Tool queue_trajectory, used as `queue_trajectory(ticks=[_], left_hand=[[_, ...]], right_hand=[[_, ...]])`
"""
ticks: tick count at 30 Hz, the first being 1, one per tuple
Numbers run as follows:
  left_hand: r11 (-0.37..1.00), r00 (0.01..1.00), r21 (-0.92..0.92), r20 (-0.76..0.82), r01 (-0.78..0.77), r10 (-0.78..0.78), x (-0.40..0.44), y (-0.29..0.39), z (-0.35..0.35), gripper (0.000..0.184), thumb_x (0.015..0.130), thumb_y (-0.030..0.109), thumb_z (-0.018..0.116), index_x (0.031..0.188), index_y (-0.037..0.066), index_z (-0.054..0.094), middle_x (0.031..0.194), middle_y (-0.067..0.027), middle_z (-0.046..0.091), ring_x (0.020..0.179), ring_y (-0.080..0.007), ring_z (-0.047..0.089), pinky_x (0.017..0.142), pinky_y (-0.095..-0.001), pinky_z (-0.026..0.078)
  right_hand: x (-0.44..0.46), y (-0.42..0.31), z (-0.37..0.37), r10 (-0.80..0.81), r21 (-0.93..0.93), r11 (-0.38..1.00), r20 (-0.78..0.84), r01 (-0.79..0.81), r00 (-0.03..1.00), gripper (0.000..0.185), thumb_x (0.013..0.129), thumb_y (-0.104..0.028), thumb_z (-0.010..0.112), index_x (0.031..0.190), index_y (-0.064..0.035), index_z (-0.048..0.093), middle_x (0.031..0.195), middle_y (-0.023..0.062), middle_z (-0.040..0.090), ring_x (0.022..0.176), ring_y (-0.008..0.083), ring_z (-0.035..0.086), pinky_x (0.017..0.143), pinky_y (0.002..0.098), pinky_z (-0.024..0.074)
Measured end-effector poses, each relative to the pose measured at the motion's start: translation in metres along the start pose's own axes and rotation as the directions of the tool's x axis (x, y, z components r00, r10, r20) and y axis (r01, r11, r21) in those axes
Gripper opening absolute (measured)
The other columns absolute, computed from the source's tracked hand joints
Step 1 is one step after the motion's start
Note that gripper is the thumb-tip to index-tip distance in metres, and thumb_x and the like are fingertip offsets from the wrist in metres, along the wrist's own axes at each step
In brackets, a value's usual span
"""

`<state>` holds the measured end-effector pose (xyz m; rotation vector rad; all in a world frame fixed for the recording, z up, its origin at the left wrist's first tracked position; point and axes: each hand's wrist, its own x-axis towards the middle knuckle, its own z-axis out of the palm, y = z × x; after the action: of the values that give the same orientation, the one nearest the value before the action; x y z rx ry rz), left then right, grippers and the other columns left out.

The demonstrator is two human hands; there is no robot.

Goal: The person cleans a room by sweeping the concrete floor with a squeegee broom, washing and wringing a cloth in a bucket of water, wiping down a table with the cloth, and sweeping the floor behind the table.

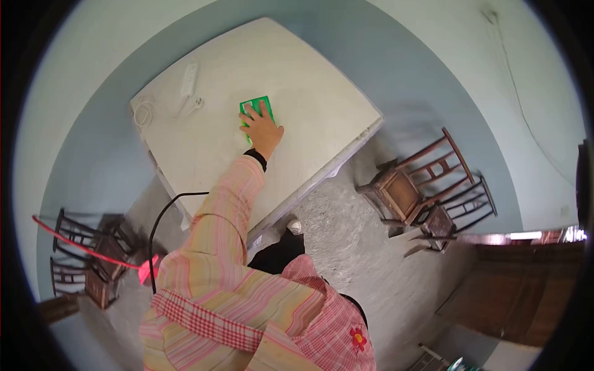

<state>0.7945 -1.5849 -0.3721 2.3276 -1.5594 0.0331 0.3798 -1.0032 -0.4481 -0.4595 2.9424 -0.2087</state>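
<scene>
Left hand (265, 133): palm down, reaching out over the tabletop, fingers spread wide across the green item with the thumb held out to the side.
Green item (255, 104): lying on the table under those fingers; it may be a flat packet or a folded cloth, I can't quite make out which past the hand.
Right hand: out of my sight, so I can't tell how its fingers stand.
Table (309, 93): pale-topped, one corner pointing into the corner of the room.
Power strip (190, 79): white, on the tabletop well apart from the hand, near a plug (198, 103) and a coiled cord (143, 114) close to the table's edge.
Sleeve (213, 210): striped in yellow and pink, with a dark cuff (256, 158) at the wrist.
Apron (328, 328): pink check, bearing a red flower (358, 339).
Shoe (295, 227): light-coloured, on the grey floor (346, 229) beside the table.
Wooden chairs: one group (399, 191) to the right of the table, another (108, 266) to the left, behind a red stick (93, 250).
</scene>
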Motion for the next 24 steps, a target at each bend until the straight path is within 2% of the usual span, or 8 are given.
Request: queue_trajectory(ticks=[5,7,8,10,13,17,21,24], left_hand=[[0.935,0.978,-0.343,-0.149,0.09,-0.149,0.015,-0.02,0.01,0.085,0.066,0.034,0.071,0.135,0.007,0.03,0.137,-0.0286,0.025,0.119,-0.0475,0.034,0.09,-0.055,0.038],[0.261,0.906,-0.918,0.188,0.3,-0.378,0.023,-0.051,0.0,0.069,0.074,0.033,0.062,0.131,0.003,0.035,0.133,-0.0243,0.037,0.116,-0.0416,0.043,0.09,-0.0536,0.04],[0.268,0.899,-0.92,0.161,0.286,-0.407,0.029,-0.069,-0.007,0.069,0.074,0.033,0.062,0.131,0.003,0.035,0.133,-0.0243,0.037,0.116,-0.0416,0.043,0.09,-0.0536,0.04],[-0.636,0.925,-0.726,0.377,0.263,-0.049,0.008,-0.102,-0.036,0.053,0.083,0.034,0.048,0.128,0.005,0.041,0.13,-0.0158,0.045,0.111,-0.0363,0.05,0.094,-0.0551,0.038],[-0.793,0.919,-0.585,0.386,0.173,-0.084,-0.032,-0.129,-0.076,0.049,0.088,0.036,0.038,0.127,0.009,0.044,0.131,-0.0139,0.045,0.117,-0.0371,0.045,0.096,-0.0577,0.036],[-0.783,0.878,-0.622,0.368,-0.011,-0.305,-0.071,-0.168,-0.064,0.05,0.088,0.04,0.038,0.128,0.011,0.044,0.129,-0.0137,0.046,0.117,-0.0369,0.045,0.096,-0.0599,0.035],[-0.715,0.216,-0.699,0.696,-0.015,-0.685,-0.097,-0.187,-0.041,0.054,0.089,0.048,0.036,0.123,0.008,0.048,0.112,-0.0167,0.055,0.107,-0.0366,0.052,0.092,-0.0596,0.038],[-0.252,-0.072,-0.801,0.254,0.543,-0.964,-0.127,-0.2,-0.026,0.054,0.089,0.047,0.037,0.111,0.002,0.057,0.098,-0.0195,0.061,0.095,-0.0356,0.058,0.089,-0.0483,0.043]], right_hand=[[0.104,-0.065,-0.003,-0.172,-0.015,0.985,0.033,0.173,0.984,0.051,0.074,-0.041,0.062,0.093,0.0067,0.062,0.088,0.0277,0.062,0.085,0.0422,0.06,0.073,0.0474,0.0463],[0.121,-0.09,0.002,-0.23,-0.015,0.973,0.069,0.232,0.971,0.051,0.074,-0.041,0.062,0.093,0.0067,0.062,0.088,0.0277,0.062,0.086,0.0422,0.06,0.073,0.0473,0.0463],[0.137,-0.114,0.013,-0.273,0.002,0.962,0.082,0.273,0.959,0.051,0.074,-0.041,0.062,0.093,0.0067,0.062,0.088,0.0277,0.062,0.086,0.0421,0.06,0.073,0.0472,0.0463],[0.166,-0.153,0.024,-0.366,0.016,0.93,0.116,0.366,0.923,0.051,0.074,-0.041,0.062,0.093,0.0066,0.062,0.088,0.0276,0.062,0.086,0.0421,0.06,0.073,0.0471,0.0464],[0.198,-0.214,0.047,-0.515,0.04,0.855,0.188,0.518,0.836,0.052,0.074,-0.041,0.062,0.094,0.0066,0.062,0.089,0.0276,0.062,0.087,0.042,0.06,0.074,0.0469,0.0464],[0.26,-0.314,0.081,-0.778,0.151,0.628,0.118,0.763,0.617,0.053,0.076,-0.042,0.062,0.097,0.0064,0.061,0.093,0.0272,0.062,0.089,0.0422,0.059,0.077,0.046,0.0456],[0.228,-0.478,-0.009,-0.904,0.405,0.401,0.319,0.822,0.284,0.046,0.083,-0.032,0.059,0.105,0.0084,0.056,0.095,0.0273,0.061,0.086,0.0391,0.06,0.075,0.0421,0.0451],[0.214,-0.551,-0.036,-0.986,0.427,0.163,0.103,0.89,0.131,0.042,0.085,-0.027,0.059,0.108,0.0073,0.055,0.098,0.0238,0.062,0.088,0.0327,0.06,0.078,0.0369,0.0453]])
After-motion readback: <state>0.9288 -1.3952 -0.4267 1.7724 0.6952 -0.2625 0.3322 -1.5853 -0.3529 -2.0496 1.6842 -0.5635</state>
